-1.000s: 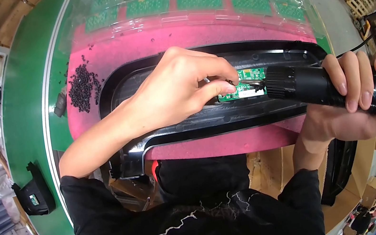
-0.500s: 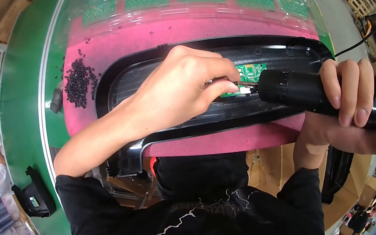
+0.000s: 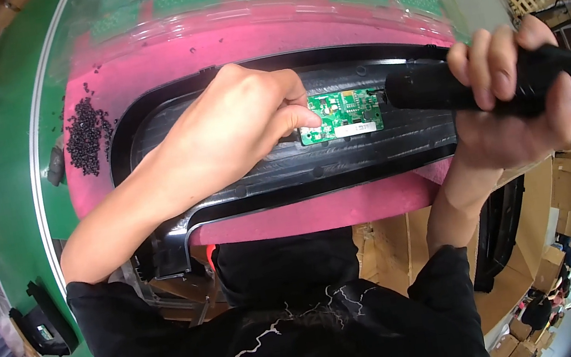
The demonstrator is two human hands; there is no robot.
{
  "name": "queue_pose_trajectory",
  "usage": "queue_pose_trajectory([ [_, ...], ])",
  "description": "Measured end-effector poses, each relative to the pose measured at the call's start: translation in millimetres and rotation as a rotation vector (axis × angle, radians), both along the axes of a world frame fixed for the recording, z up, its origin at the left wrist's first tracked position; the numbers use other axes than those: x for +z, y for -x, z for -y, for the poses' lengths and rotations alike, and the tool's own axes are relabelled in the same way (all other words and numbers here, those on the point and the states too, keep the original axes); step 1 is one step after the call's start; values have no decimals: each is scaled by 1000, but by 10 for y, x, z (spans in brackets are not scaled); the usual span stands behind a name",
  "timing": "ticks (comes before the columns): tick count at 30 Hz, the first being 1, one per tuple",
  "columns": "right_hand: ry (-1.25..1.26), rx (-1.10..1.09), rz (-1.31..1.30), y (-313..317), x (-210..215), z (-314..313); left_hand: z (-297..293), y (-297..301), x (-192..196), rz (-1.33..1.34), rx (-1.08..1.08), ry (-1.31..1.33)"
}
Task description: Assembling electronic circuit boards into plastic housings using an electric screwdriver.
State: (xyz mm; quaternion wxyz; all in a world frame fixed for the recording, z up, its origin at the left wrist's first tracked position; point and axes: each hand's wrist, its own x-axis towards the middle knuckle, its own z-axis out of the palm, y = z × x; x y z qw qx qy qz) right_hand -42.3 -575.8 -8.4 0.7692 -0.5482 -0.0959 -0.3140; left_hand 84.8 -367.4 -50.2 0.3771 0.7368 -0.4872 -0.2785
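Observation:
My right hand (image 3: pixel 504 100) grips a black electric screwdriver (image 3: pixel 422 88), its tip end pointing left at the right end of a green circuit board (image 3: pixel 349 111). The board lies inside a long black plastic housing (image 3: pixel 397 142) and has a white label along its near edge. My left hand (image 3: pixel 247 111) is closed, thumb and forefinger pinched together over the board's left end. What the fingertips hold, if anything, is hidden. The screwdriver's bit is hard to make out against the dark housing.
A pile of small black screws (image 3: pixel 86 137) lies on the pink mat (image 3: pixel 159 59) to the left, beside a dark lump (image 3: pixel 56 165). Clear plastic trays (image 3: pixel 219 14) with several green boards stand at the back. Another black housing (image 3: pixel 47 325) sits on the green table, far left.
My right hand has drawn the screwdriver up to the board's right end. My left hand has moved away from the bit to the board's left end, uncovering the board. The whole view has shifted.

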Motion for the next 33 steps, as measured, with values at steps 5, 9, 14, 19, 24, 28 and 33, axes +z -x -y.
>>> queue_pose_trajectory([
  [5,104,-13,-87,-63,-55,58,-9,18,-29,65,-6,77],
  [9,90,-55,-125,-100,-46,47,-14,19,-11,-2,12,60],
  [14,77,-99,-133,-127,-54,23,-28,-1,-36,171,-64,165],
  [19,122,-62,-167,-108,-59,43,-39,-6,-46,185,-130,227],
  [24,118,-45,-205,-156,-76,32,-51,-15,-61,295,-233,119],
  [28,54,-85,-276,-222,-28,-32,-68,49,-47,374,-232,40],
  [33,163,-96,-302,-268,-80,-29,-48,35,35,353,-264,-71],
])
